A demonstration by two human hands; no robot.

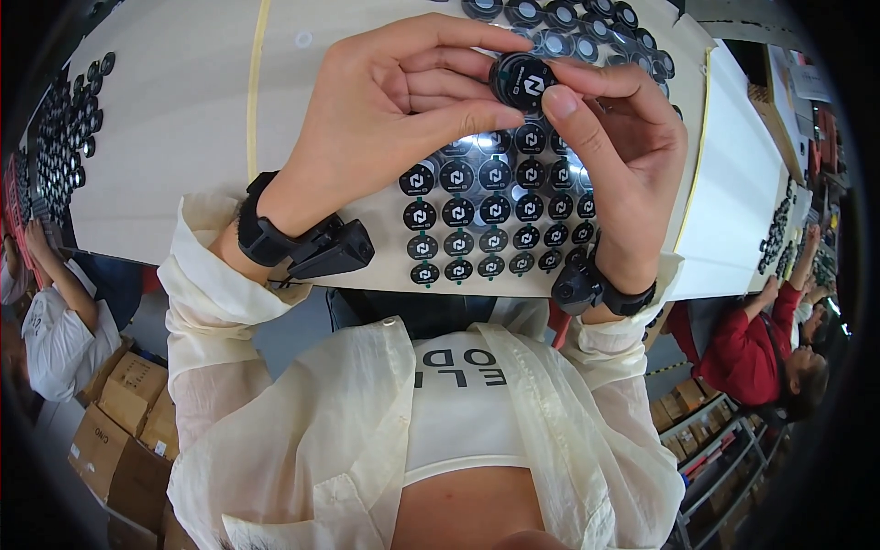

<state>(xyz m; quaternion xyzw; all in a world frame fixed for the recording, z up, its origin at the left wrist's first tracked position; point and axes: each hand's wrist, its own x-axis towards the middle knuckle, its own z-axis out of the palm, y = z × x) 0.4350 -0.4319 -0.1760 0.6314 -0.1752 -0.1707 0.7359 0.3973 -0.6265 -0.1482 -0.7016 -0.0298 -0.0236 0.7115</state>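
Above the table, both my hands hold one small round black piece (521,82) whose face has a white mark and a trace of green at its edge. My left hand (390,101) grips its left side between thumb and fingers. With thumb on the face and index finger at the top edge, my right hand (623,137) pinches the right side. Underneath lie rows of round black labels (458,212) with white marks and small green tabs, seemingly on a clear sheet. Part of these rows is hidden behind my hands.
More black round pieces with pale centres (561,16) lie at the far side, partly beneath glossy clear film. A yellow tape strip (257,82) crosses the tabletop (174,137). Other black pieces (81,128) cluster far left. People work on both sides; cardboard boxes (133,394) stand lower left.
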